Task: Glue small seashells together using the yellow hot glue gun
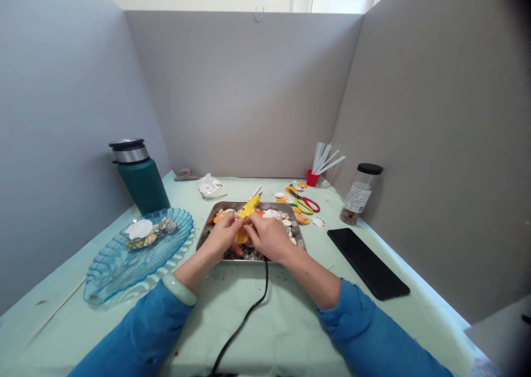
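Note:
Both my hands meet over a metal tray [204,230] of small shells. My left hand [224,234] is closed, pinching something small I cannot make out at its fingertips. My right hand [267,236] is closed too, its fingers pressed to the same spot. A yellow glue gun [250,207] lies across the tray just behind my fingers, and its black cord [244,319] runs toward me between my arms. An orange shell [241,236] shows under my fingers.
A blue shell-shaped glass dish [120,263] with a few shells sits at left, behind it a green flask [141,178]. Scissors [306,203], a red cup of glue sticks [314,177], a jar [359,194] and a black phone [367,262] lie at right. Grey partitions surround the table.

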Tool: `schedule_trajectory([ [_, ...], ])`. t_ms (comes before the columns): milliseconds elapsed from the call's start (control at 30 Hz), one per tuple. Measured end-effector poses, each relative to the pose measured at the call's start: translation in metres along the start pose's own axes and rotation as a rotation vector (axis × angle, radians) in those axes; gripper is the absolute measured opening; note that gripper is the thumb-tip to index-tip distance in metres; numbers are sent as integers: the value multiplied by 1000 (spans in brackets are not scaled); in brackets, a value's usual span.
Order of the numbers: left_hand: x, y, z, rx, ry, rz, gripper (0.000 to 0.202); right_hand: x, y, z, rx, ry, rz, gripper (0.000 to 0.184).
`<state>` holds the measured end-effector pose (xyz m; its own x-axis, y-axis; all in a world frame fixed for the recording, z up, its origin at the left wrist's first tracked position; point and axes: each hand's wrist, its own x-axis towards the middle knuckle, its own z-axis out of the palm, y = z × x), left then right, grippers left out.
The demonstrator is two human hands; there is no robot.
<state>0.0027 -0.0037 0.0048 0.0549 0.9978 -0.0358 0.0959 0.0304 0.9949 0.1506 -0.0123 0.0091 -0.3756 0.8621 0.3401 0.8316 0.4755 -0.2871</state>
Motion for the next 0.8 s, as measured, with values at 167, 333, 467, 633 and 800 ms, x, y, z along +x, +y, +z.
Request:
schedule_trajectory([
  [167,-2,2,0,-7,0,-15,27,-1,0,0,6,2,-7,25],
  [333,-3,3,1,3,-2,-17,26,0,1,1,9,8,-10,24],
  [467,-3,3,1,7,-3,-18,24,0,0,0,8,-9,-3,24],
  [633,-3,2,0,16,-14,-13,25,0,-1,-1,10,-18,5,23],
  [800,-2,1,0,48,-11,-17,25,0,0,0,7,-20,-1,24],
])
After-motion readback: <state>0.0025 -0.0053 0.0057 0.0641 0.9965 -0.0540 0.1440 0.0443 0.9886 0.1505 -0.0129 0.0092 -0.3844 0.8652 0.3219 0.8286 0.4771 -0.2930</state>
